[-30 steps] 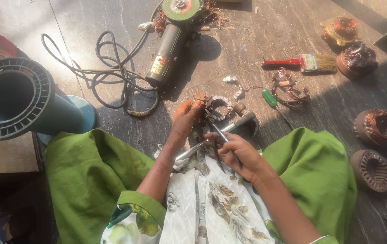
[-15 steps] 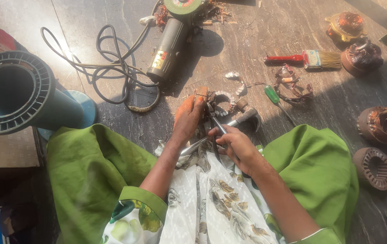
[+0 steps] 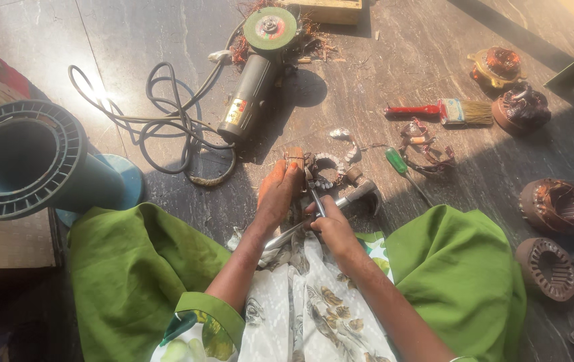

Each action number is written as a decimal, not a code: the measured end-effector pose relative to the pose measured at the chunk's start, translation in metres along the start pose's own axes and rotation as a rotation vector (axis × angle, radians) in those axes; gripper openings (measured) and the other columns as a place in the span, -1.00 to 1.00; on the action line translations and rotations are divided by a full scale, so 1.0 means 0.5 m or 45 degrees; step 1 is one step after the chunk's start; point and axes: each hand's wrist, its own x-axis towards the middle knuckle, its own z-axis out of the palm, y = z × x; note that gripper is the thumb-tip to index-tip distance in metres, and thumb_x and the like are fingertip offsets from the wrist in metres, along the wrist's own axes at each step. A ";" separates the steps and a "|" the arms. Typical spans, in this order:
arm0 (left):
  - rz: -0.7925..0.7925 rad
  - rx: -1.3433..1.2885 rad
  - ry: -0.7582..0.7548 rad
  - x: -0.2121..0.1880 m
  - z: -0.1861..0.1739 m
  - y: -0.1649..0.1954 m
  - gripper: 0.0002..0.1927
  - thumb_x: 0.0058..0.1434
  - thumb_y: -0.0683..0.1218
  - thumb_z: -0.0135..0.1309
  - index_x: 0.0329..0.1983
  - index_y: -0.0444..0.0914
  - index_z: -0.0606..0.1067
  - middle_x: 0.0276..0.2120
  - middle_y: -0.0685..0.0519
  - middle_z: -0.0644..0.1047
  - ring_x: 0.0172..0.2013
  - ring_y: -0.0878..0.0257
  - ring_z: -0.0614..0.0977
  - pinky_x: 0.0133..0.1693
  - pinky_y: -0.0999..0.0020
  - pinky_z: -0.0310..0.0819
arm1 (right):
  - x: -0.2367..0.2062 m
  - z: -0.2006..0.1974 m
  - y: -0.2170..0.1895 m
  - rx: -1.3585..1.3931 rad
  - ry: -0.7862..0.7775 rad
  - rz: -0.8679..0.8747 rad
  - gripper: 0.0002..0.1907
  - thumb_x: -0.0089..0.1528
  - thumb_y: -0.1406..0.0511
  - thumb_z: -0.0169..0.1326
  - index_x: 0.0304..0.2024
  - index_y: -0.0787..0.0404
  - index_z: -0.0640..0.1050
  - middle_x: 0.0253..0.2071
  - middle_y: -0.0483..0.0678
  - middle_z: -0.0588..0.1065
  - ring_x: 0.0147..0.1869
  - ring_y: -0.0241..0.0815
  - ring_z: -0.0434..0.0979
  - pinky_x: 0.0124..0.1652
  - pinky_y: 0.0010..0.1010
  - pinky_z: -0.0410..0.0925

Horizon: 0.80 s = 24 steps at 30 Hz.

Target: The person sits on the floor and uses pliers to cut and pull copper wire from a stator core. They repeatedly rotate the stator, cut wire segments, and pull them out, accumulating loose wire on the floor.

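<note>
One small round metal motor stator with copper windings (image 3: 314, 171) lies on the floor (image 3: 133, 40) at centre, left hand (image 3: 279, 194) fingers closed around its left side. One steel hammer (image 3: 340, 204), gripped shut in right hand (image 3: 330, 224), touches it. Far: one grey angle grinder (image 3: 257, 80). Right: four wound motor cores, one red-handled brush (image 3: 441, 110).

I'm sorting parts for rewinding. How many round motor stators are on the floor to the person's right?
4: one with copper windings at top right, a dark one beside the paintbrush, one at mid right, and a bare slotted core below it. Others may lie outside the frame.
</note>
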 end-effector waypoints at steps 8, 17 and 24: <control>-0.008 -0.097 -0.086 -0.017 -0.009 0.012 -0.58 0.41 0.18 -0.21 -0.03 -0.23 0.43 -0.26 -0.07 0.61 -0.25 0.15 0.63 -0.18 0.20 0.47 | -0.026 0.010 -0.023 -0.064 0.007 -0.010 -0.64 0.13 0.40 -0.15 -0.02 0.11 0.44 -0.02 -0.02 0.47 0.07 -0.18 0.44 0.06 -0.33 0.27; 0.090 -0.089 -0.103 -0.019 -0.012 0.006 -0.56 0.44 0.18 -0.20 -0.06 -0.28 0.43 -0.26 -0.13 0.59 -0.26 0.10 0.62 -0.18 0.16 0.47 | -0.018 0.023 -0.022 -0.127 0.087 -0.093 -0.64 0.16 0.41 -0.04 0.02 0.17 0.33 -0.08 0.06 0.45 -0.01 -0.15 0.46 0.03 -0.26 0.30; 0.014 0.153 0.037 -0.016 0.040 -0.021 -0.43 0.38 0.30 -0.21 0.09 -0.25 0.37 -0.23 -0.24 0.57 -0.16 -0.19 0.59 -0.13 -0.03 0.41 | -0.011 0.004 -0.033 -0.113 0.178 0.054 -0.57 0.30 0.18 0.07 0.18 0.12 0.34 -0.19 -0.03 0.55 -0.25 -0.27 0.49 -0.21 -0.34 0.40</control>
